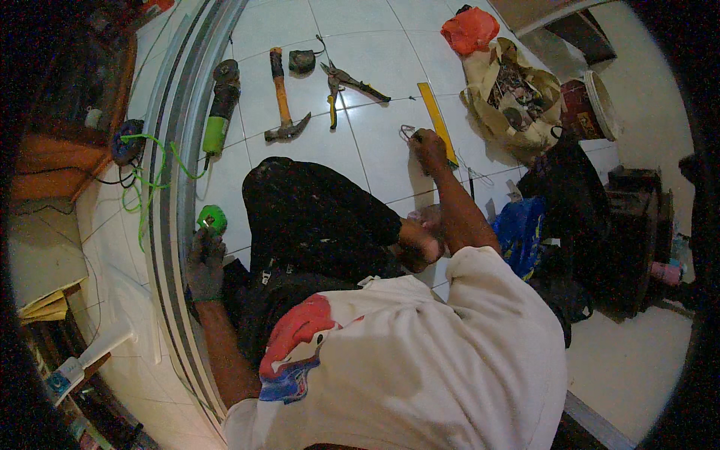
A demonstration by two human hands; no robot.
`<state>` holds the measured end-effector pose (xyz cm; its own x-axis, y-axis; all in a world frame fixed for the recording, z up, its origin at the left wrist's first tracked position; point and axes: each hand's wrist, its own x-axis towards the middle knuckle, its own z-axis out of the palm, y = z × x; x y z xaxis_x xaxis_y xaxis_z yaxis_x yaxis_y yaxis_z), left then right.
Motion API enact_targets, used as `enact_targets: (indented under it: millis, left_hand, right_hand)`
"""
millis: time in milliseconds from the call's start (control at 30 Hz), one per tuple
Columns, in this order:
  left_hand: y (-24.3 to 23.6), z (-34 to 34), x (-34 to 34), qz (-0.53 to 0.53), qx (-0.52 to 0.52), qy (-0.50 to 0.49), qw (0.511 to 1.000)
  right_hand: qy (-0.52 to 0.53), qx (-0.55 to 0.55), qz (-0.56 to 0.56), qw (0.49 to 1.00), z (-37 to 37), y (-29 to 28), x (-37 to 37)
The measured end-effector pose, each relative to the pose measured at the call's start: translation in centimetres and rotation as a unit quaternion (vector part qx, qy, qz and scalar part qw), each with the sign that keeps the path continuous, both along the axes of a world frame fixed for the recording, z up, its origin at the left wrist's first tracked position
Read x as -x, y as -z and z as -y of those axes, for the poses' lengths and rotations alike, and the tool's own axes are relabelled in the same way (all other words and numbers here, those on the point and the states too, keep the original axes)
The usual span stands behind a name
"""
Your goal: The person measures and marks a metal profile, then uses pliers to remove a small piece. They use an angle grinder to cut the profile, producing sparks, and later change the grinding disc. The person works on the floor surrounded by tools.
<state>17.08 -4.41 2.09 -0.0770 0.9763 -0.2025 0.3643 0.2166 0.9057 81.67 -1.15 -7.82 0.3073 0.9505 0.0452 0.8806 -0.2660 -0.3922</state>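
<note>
My left hand (205,266), in a grey glove, is down beside my knee at the metal channel. Its fingers close on a round green tape measure (214,217). My bare right hand (430,152) is closed over the tiles, with a thin bent wire loop (406,133) sticking out of its fingers; the rest of that piece is hidden. Just right of this hand lies a yellow set square or ruler (436,116). Ahead of my knees are tin snips (349,82) with yellow-black handles, a claw hammer (282,101) and a small dark case (302,61) with a cord.
A green angle grinder (220,112) lies along long metal channels (166,187) on the left. Green cord (154,176) tangles beyond them. At the right are an open cloth bag (487,94) of metal bits, an orange plastic bag (470,30), a blue bag (519,232) and dark furniture.
</note>
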Motion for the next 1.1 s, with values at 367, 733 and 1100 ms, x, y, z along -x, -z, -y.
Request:
enact_targets:
  millis: [367, 733, 1100]
  left_hand:
    - [-0.4, -0.1, -0.3, 0.01, 0.058, -0.011, 0.998]
    - [1.4, -0.2, 1.5, 0.174, 0.078, -0.041, 0.981]
    - [-0.9, -0.6, -0.4, 0.033, 0.075, -0.018, 0.997]
  right_hand:
    - [0.157, -0.07, -0.28, 0.944, 1.7, 0.4, -2.9]
    - [0.037, 0.035, 0.04, 0.998, 0.3, 3.0, 0.2]
    - [0.173, -0.097, -0.501, 0.842, 0.0, -5.8, 0.1]
